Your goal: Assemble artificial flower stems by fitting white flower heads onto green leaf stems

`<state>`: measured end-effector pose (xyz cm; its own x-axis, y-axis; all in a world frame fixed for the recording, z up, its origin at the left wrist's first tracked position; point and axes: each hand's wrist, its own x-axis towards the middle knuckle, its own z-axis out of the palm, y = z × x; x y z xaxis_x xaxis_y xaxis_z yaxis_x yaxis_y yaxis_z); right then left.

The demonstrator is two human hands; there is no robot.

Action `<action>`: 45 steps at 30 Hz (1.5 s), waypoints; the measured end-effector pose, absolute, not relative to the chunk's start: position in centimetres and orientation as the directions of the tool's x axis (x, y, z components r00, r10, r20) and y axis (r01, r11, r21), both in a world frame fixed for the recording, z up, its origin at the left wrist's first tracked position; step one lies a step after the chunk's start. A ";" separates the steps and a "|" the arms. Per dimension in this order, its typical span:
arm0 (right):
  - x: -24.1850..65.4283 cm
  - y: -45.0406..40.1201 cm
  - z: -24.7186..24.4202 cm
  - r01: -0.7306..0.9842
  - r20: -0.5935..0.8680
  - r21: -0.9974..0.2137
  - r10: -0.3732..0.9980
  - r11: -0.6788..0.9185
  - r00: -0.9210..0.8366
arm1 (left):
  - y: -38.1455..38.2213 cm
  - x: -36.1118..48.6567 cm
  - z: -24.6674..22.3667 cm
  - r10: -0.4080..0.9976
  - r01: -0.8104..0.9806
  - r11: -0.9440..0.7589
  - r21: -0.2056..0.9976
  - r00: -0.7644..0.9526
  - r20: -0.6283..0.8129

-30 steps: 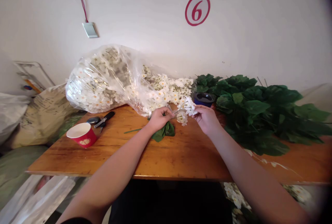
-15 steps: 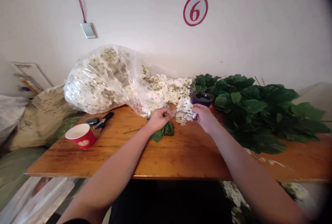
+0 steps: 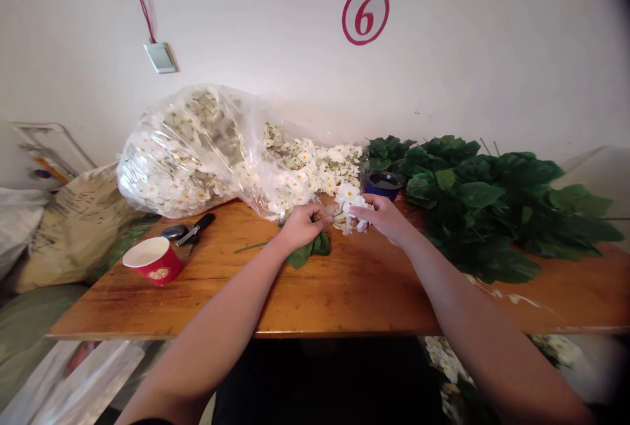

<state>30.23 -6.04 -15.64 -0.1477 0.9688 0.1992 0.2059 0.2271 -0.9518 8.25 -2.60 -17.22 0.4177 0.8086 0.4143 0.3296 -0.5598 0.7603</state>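
Between my hands, over the middle of the table, is a sprig of white artificial flowers [image 3: 348,198]. My left hand [image 3: 306,223] is closed on its thin stem, thumb against fingers. My right hand [image 3: 381,216] has its fingers closed around the blossoms on the sprig's right side. Below my left hand lie green leaves [image 3: 311,252] on the wood, with a green stem [image 3: 251,246] sticking out to the left. Behind my hands, more white flowers [image 3: 305,169] spill from a clear plastic bag [image 3: 182,156].
A red paper cup [image 3: 160,266] stands at the table's left, near a dark keyring-like bundle [image 3: 189,231]. A dark blue round container [image 3: 382,183] sits behind my right hand. Heaped green leaves [image 3: 482,199] cover the right side. The front edge [image 3: 344,333] of the table is close to my body.
My right hand has shifted its hold from the edge of the blossoms to further over them, and the flowers have turned. My left hand stays at the stem. The view has shifted slightly.
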 end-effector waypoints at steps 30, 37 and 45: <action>29.2 -4.6 -18.5 0.138 0.076 -0.987 0.995 0.086 -0.071 | -2.5 9.1 -18.6 0.765 0.427 -0.635 0.644 0.461 0.449; 29.1 -4.5 -18.7 0.132 0.080 -0.987 0.995 0.087 -0.056 | -2.3 9.2 -18.9 0.803 0.442 -0.585 0.680 0.432 0.410; 29.6 -4.7 -17.9 0.061 0.056 -0.996 0.992 0.063 -0.109 | -2.1 8.8 -18.4 0.781 0.432 -0.610 0.664 0.470 0.412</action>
<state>29.56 -4.67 -17.92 -0.1094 0.9924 0.0556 0.0613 0.0626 -0.9962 8.80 -2.13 -18.36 0.4697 0.7808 0.4120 0.4316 -0.6101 0.6644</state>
